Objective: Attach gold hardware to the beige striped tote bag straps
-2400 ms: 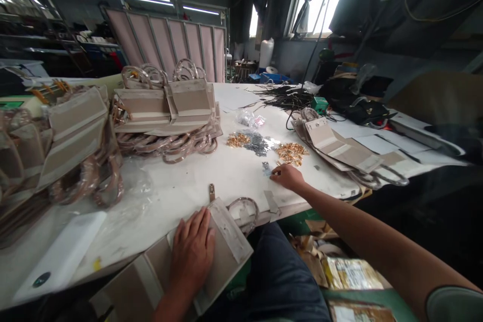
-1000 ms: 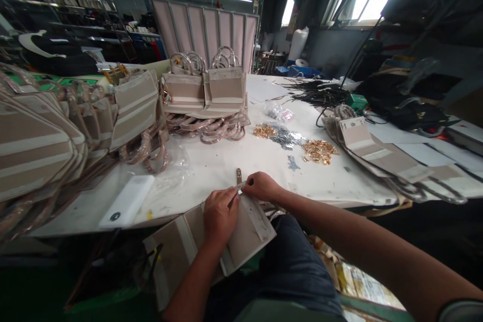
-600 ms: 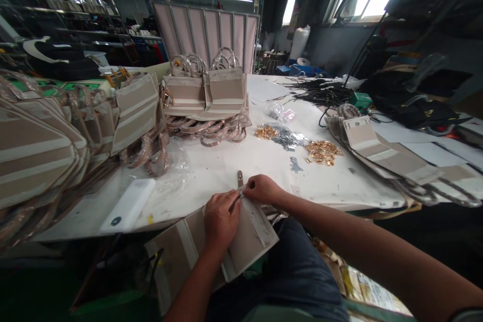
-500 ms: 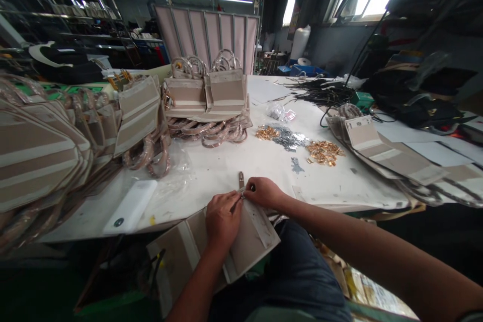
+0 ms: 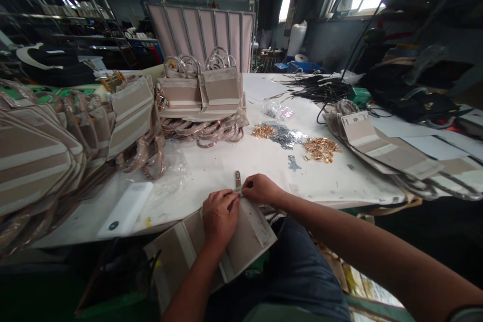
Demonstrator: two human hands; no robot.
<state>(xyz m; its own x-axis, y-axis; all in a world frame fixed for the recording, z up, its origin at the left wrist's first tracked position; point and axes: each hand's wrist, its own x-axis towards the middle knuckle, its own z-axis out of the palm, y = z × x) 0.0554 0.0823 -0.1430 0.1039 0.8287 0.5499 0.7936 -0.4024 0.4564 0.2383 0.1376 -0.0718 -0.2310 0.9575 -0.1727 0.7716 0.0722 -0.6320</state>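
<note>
A beige bag panel lies across my lap and against the front edge of the white table. My left hand rests on it, fingers curled and pinching at its top edge. My right hand meets it there, fingers pinched on a small piece I cannot make out. A short brown strap tab sticks up from the panel just beyond my fingertips.
Stacks of beige bags with ring handles stand at the back and left. Gold hardware piles and grey metal pieces lie mid-table. More flat panels lie right. A white box sits front left.
My right hand came back from the small parts on the table to the panel's top edge and met my left hand, which curled from lying flat. Since then both hands barely move.
</note>
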